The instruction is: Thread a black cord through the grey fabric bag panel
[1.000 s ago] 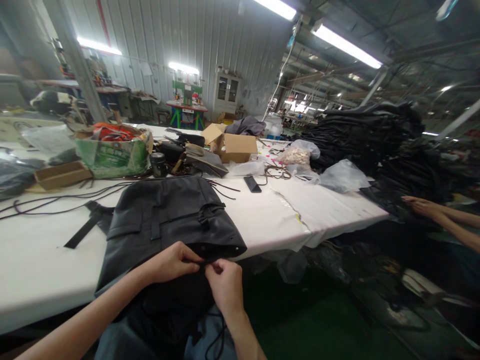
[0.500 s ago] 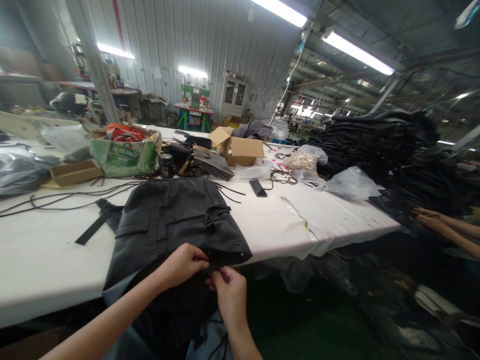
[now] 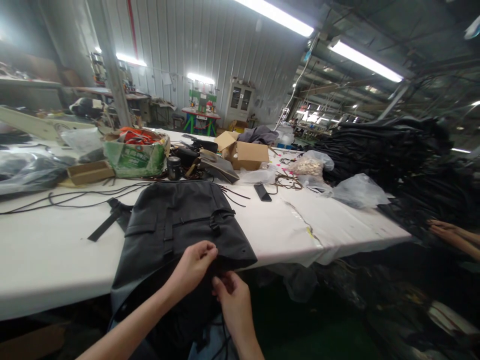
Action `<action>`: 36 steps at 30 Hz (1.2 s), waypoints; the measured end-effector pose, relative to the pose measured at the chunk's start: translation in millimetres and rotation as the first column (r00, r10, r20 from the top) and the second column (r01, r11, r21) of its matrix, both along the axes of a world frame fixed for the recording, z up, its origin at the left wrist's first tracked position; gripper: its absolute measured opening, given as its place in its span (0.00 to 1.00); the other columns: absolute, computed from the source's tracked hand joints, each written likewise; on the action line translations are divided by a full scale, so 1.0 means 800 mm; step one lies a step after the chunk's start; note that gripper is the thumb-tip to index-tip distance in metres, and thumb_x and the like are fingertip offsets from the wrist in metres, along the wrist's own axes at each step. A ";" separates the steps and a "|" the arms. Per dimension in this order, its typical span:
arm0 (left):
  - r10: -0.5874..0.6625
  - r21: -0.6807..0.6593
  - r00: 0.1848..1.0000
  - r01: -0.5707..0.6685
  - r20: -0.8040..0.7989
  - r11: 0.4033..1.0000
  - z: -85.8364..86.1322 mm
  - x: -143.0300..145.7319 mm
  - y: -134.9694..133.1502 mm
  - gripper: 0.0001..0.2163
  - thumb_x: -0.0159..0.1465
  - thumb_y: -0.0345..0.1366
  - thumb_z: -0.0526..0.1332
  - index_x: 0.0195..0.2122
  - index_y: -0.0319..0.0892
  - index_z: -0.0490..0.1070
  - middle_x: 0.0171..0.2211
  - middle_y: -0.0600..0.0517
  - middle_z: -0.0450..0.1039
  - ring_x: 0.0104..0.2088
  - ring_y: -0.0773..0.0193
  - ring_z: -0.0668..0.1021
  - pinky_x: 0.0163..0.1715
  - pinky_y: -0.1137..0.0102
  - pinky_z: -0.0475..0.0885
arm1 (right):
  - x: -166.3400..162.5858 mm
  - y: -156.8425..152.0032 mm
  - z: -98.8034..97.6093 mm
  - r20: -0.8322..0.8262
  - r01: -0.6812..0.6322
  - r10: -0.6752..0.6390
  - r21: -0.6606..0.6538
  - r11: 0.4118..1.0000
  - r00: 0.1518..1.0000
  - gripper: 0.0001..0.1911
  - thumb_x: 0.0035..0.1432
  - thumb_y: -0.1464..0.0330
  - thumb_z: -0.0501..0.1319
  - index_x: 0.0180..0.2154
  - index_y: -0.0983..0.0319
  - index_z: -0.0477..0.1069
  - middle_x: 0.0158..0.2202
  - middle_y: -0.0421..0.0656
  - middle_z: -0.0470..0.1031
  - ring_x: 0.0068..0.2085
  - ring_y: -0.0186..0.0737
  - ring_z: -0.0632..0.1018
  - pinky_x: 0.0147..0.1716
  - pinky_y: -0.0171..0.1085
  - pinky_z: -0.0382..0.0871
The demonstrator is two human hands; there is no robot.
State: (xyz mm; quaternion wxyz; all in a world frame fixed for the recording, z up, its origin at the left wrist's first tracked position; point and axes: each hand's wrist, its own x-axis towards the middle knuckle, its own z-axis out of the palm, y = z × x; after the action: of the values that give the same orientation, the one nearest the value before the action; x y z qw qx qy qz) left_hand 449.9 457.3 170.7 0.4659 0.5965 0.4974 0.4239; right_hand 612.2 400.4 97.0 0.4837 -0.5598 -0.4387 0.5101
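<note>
A black backpack (image 3: 191, 220) with straps and a buckle lies on the white-covered table, its open end hanging over the front edge towards me. Above the rim of that opening is my left hand (image 3: 197, 260), thumb and forefinger pinched together; whatever is between them is too small to make out. Lower and to the right, my right hand (image 3: 235, 297) is closed with bent fingers against the dark fabric inside the opening. What its fingertips grip is hidden in the black.
Behind the backpack stand a green bag (image 3: 137, 157) of orange material, a dark jar (image 3: 173, 168) and a cardboard box (image 3: 249, 155). A phone (image 3: 262, 193) lies to the right. Black goods (image 3: 382, 150) are piled high at right, near another person's hands (image 3: 446, 231).
My hands have moved apart: the left has lifted slightly off the backpack's rim, while the right stays low. The whole view has shifted a little, so things appear further right.
</note>
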 end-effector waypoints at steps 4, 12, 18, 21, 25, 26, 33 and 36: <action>0.162 0.048 0.937 -0.186 0.310 0.981 0.089 -0.031 0.021 0.16 0.71 0.52 0.65 0.39 0.44 0.71 0.23 0.61 0.55 0.22 0.70 0.58 0.22 0.74 0.53 | 0.028 -0.031 -0.014 -0.011 -0.129 0.129 -0.089 0.988 0.992 0.26 0.53 0.59 0.76 0.51 0.64 0.81 0.31 0.41 0.79 0.31 0.43 0.81 0.33 0.38 0.73; 0.033 0.454 0.886 -0.268 0.462 0.849 0.274 -0.052 0.021 0.13 0.73 0.42 0.68 0.34 0.45 0.68 0.25 0.58 0.55 0.21 0.70 0.58 0.20 0.72 0.52 | 0.049 -0.067 -0.066 -0.126 -0.333 0.313 -0.213 0.918 0.942 0.44 0.39 0.35 0.79 0.44 0.64 0.84 0.28 0.45 0.81 0.26 0.44 0.79 0.32 0.42 0.76; 0.061 0.680 0.995 -0.094 0.072 0.727 0.331 -0.032 -0.007 0.13 0.80 0.45 0.59 0.38 0.45 0.70 0.29 0.55 0.59 0.26 0.67 0.60 0.23 0.69 0.54 | 0.045 -0.045 0.058 0.314 -0.012 -0.050 0.191 0.982 0.948 0.28 0.66 0.42 0.68 0.46 0.60 0.86 0.41 0.52 0.87 0.40 0.52 0.86 0.43 0.40 0.83; -0.080 0.534 0.986 -0.009 0.144 0.846 0.327 -0.012 -0.021 0.16 0.79 0.49 0.60 0.37 0.45 0.70 0.27 0.57 0.60 0.26 0.67 0.60 0.24 0.71 0.56 | 0.030 -0.017 0.168 0.254 0.026 -0.212 0.582 0.812 0.944 0.23 0.76 0.53 0.63 0.64 0.56 0.78 0.62 0.51 0.81 0.59 0.52 0.83 0.62 0.45 0.79; -0.140 0.196 0.935 0.078 0.325 0.977 0.272 -0.001 -0.030 0.21 0.74 0.57 0.63 0.36 0.44 0.69 0.25 0.59 0.58 0.25 0.68 0.59 0.24 0.74 0.59 | -0.017 0.016 0.259 0.159 -0.086 -0.037 0.702 0.707 0.987 0.27 0.81 0.57 0.57 0.74 0.56 0.67 0.69 0.51 0.76 0.69 0.52 0.77 0.70 0.50 0.74; -0.099 0.131 0.923 0.053 0.373 0.990 0.254 -0.004 -0.029 0.22 0.72 0.58 0.65 0.36 0.44 0.69 0.27 0.58 0.60 0.26 0.69 0.61 0.25 0.75 0.61 | -0.030 0.022 0.266 0.154 -0.120 0.018 0.688 0.716 0.988 0.27 0.80 0.57 0.57 0.73 0.58 0.68 0.67 0.52 0.78 0.67 0.52 0.79 0.68 0.48 0.76; 0.111 -0.059 0.866 -0.094 0.488 0.994 0.182 -0.037 -0.035 0.23 0.65 0.59 0.73 0.38 0.45 0.70 0.25 0.59 0.61 0.22 0.69 0.63 0.19 0.75 0.65 | -0.072 0.029 0.240 0.124 -0.282 0.255 0.503 0.817 0.959 0.24 0.77 0.54 0.61 0.65 0.58 0.79 0.37 0.45 0.86 0.32 0.42 0.83 0.32 0.34 0.78; 0.105 -0.066 0.849 -0.083 0.518 0.994 0.171 -0.038 -0.035 0.24 0.65 0.60 0.72 0.34 0.46 0.67 0.21 0.61 0.55 0.21 0.68 0.60 0.18 0.73 0.66 | -0.067 0.029 0.240 0.117 -0.304 0.281 0.437 0.847 0.952 0.25 0.75 0.54 0.63 0.63 0.60 0.82 0.31 0.43 0.83 0.27 0.39 0.77 0.25 0.33 0.71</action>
State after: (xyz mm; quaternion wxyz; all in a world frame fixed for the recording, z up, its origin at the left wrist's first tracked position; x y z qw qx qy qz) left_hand 419.4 429.3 307.4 0.5738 0.4247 0.3900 0.5816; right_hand 558.2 423.6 289.2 0.5058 -0.3715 -0.6365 0.4484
